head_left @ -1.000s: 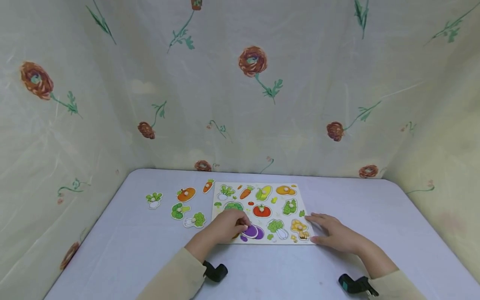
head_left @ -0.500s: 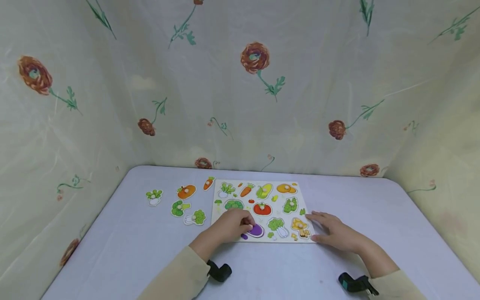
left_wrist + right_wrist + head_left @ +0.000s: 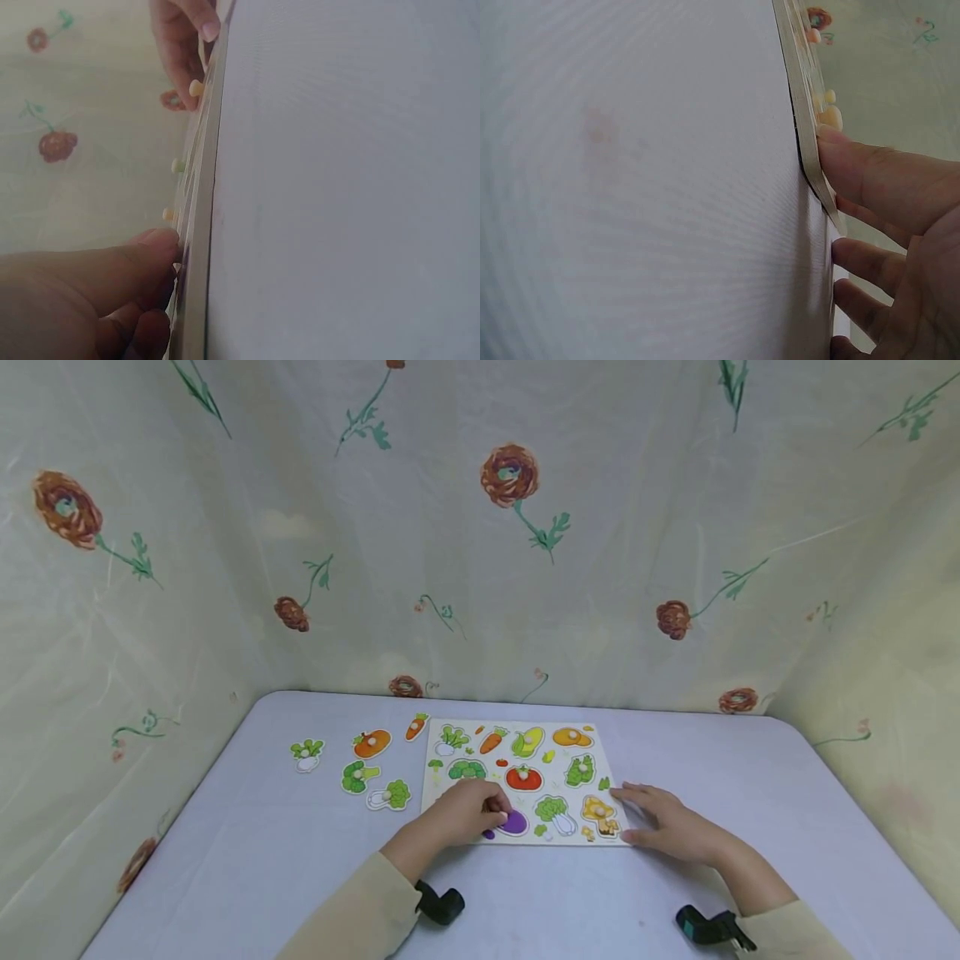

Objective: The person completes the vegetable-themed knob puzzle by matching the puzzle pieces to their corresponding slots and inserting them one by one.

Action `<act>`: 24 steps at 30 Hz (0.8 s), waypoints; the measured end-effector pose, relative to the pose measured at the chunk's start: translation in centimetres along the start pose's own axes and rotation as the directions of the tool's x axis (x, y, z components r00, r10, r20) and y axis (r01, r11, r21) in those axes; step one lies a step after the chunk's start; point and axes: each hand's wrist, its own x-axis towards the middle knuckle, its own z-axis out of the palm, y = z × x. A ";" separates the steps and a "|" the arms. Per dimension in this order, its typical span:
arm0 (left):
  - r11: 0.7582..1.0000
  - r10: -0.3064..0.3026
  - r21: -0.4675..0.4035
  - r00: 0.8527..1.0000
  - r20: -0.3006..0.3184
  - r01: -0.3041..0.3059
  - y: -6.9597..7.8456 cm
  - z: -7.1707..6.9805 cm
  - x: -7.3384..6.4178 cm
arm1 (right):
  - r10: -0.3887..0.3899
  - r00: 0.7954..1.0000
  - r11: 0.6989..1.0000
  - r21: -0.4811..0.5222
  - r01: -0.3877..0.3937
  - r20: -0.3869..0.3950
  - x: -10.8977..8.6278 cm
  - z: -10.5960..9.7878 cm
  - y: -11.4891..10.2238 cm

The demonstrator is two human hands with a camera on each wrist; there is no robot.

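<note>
In the head view, a white vegetable puzzle board lies flat on the table. My left hand is at its lower left, thumb and fingers pinched on a purple eggplant piece. That piece sits over the matching purple spot on the board; the hand covers its left end. The left wrist view has the thumb right at the board face. On the far side, my right hand rests at the board's right edge with fingers spread. The right wrist view shows its thumb against the board's corner.
Left of the board lie loose knobbed pieces: a radish, a pumpkin, a carrot, a broccoli and a bok choy. Knobbed tomato and mushroom pieces are on the board. A flowered curtain surrounds the table.
My left hand has moved slightly right with the eggplant piece, which now lines up with the purple spot instead of overlapping it off to the left. My right hand has stayed at the edge.
</note>
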 end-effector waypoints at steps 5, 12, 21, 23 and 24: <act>1.000 -0.020 -0.021 1.000 0.000 0.020 0.0 0.1 0.0 | -0.001 1.000 1.000 0.000 0.001 0.001 0.0 0.0 0.1; 0.999 -0.032 -0.041 0.999 0.000 0.032 0.1 0.0 -0.1 | 0.010 1.000 1.000 0.006 -0.010 -0.002 0.1 0.1 0.1; 0.998 -0.036 -0.051 0.999 0.004 0.036 -0.1 -0.2 -0.1 | -0.015 1.000 1.000 -0.005 0.015 -0.014 0.0 0.0 0.2; 0.998 -0.034 -0.047 0.999 -0.004 0.034 -0.3 -0.3 -0.1 | -0.019 1.000 1.000 -0.009 0.019 -0.014 0.0 0.1 0.2; 0.998 -0.033 -0.045 0.999 -0.010 0.033 -0.4 -0.4 -0.2 | -0.021 1.000 1.000 -0.009 0.021 -0.014 0.0 0.1 0.2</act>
